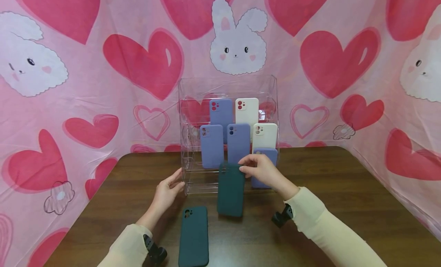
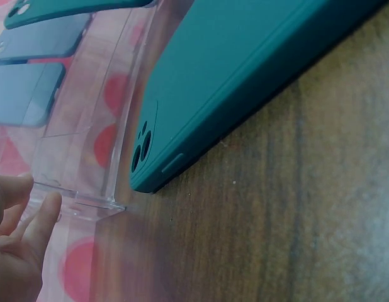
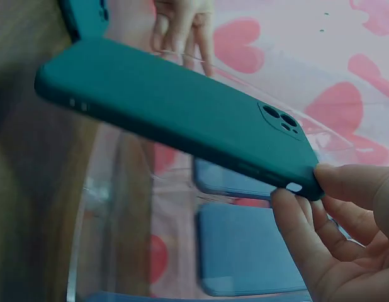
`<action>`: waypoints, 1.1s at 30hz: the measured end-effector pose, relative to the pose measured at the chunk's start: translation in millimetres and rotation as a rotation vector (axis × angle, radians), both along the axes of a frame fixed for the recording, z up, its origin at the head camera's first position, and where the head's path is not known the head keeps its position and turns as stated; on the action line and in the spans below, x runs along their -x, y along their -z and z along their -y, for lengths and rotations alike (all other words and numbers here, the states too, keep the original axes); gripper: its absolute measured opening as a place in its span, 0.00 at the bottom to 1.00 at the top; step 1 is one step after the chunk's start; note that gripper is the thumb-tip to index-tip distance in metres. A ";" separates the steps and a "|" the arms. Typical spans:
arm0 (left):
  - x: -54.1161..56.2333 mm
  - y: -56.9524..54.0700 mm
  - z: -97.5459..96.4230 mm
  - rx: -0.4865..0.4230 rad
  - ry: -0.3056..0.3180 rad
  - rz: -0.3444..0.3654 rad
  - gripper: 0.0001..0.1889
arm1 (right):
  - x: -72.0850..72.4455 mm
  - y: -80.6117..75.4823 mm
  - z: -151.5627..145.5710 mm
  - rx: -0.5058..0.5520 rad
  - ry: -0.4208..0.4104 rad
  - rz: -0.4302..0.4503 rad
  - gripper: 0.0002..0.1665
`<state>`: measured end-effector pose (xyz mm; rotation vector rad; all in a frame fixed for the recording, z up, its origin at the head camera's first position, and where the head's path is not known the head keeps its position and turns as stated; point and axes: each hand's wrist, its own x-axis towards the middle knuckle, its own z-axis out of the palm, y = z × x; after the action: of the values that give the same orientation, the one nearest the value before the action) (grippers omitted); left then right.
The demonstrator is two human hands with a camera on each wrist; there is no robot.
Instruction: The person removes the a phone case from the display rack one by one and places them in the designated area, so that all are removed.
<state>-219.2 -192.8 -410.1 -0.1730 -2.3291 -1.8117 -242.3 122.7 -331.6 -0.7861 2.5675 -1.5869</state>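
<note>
Pink cloth (image 1: 127, 14) — hearts (image 1: 148, 67), rabbits (image 1: 237, 54) — hangs behind a brown table (image 1: 327, 179).

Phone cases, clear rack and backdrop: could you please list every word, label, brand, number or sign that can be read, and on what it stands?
There are none to read.
The phone cases and clear rack show no lettering.
The backdrop shows pictures only, such as hearts and rabbits.
Any marking on the black wrist devices is too small to read.
</note>
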 end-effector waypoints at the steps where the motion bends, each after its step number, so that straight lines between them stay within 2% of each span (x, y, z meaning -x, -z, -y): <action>1: -0.1 0.0 0.1 0.002 0.001 -0.001 0.26 | 0.1 3.5 0.0 0.008 -0.013 0.022 0.10; 12: 0.8 0.4 -0.1 -0.012 -0.002 -0.003 0.27 | -5.2 39.0 7.8 0.097 -0.145 0.311 0.13; 19: 0.5 0.7 0.0 -0.009 -0.004 -0.010 0.27 | -7.1 58.7 13.7 0.067 -0.183 0.444 0.13; 26: 0.0 0.3 -0.3 -0.014 -0.006 -0.011 0.27 | -9.2 71.6 21.3 0.039 -0.196 0.474 0.11; 33: -0.1 0.1 -0.9 -0.022 -0.007 -0.004 0.26 | -12.6 79.5 29.9 -0.034 -0.187 0.409 0.10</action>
<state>-219.1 -192.0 -410.1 -0.1659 -2.3030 -1.8314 -229.7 92.8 -411.2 -0.6015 2.1610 -1.4636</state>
